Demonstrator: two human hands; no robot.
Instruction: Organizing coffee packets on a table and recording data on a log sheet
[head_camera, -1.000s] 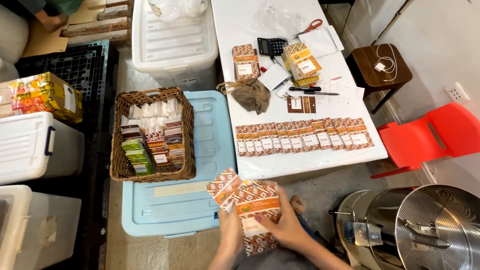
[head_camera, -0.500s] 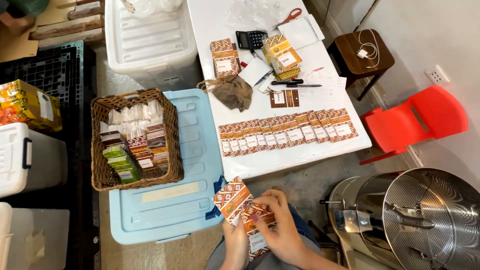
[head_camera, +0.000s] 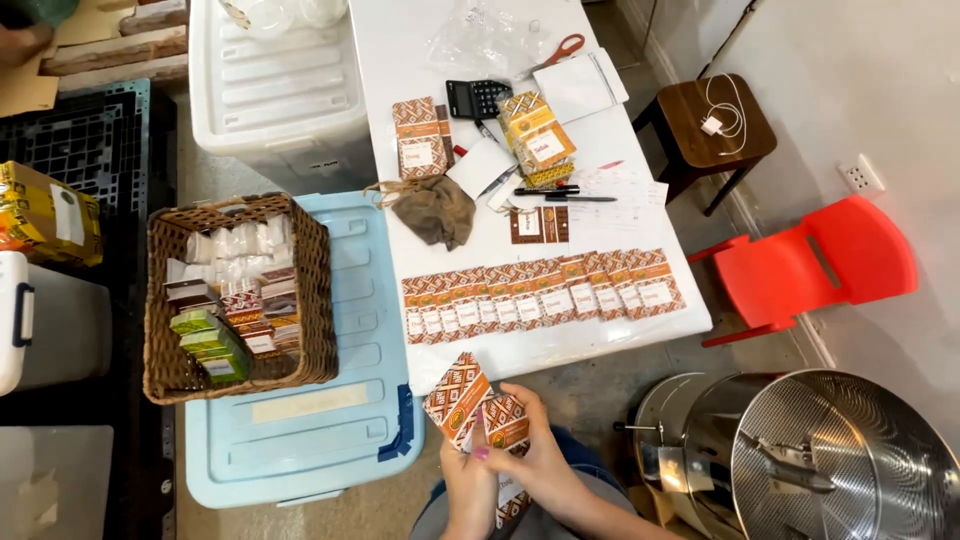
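Note:
Both my hands hold a fanned stack of orange-and-brown patterned packets (head_camera: 470, 408) low in the view, just below the white table's (head_camera: 450, 40) front edge. My left hand (head_camera: 468, 492) supports the stack from below. My right hand (head_camera: 540, 462) grips it from the right, fingers curled over the packets. On the table above lies a long row of the same packets (head_camera: 540, 296), overlapping side by side.
A wicker basket (head_camera: 160, 300) of small boxes sits on a light blue bin lid (head_camera: 330, 440). Calculator (head_camera: 477, 97), scissors (head_camera: 556, 51), pens, a brown pouch (head_camera: 432, 208) and packet stacks lie on the table. Red chair (head_camera: 815, 272), wooden stool (head_camera: 712, 125), steel drum (head_camera: 840, 460) stand right.
The view shifted, so the table and basket sit slightly differently in frame. My hands have drawn the packet stack closer and gathered it more tightly; the fan is narrower.

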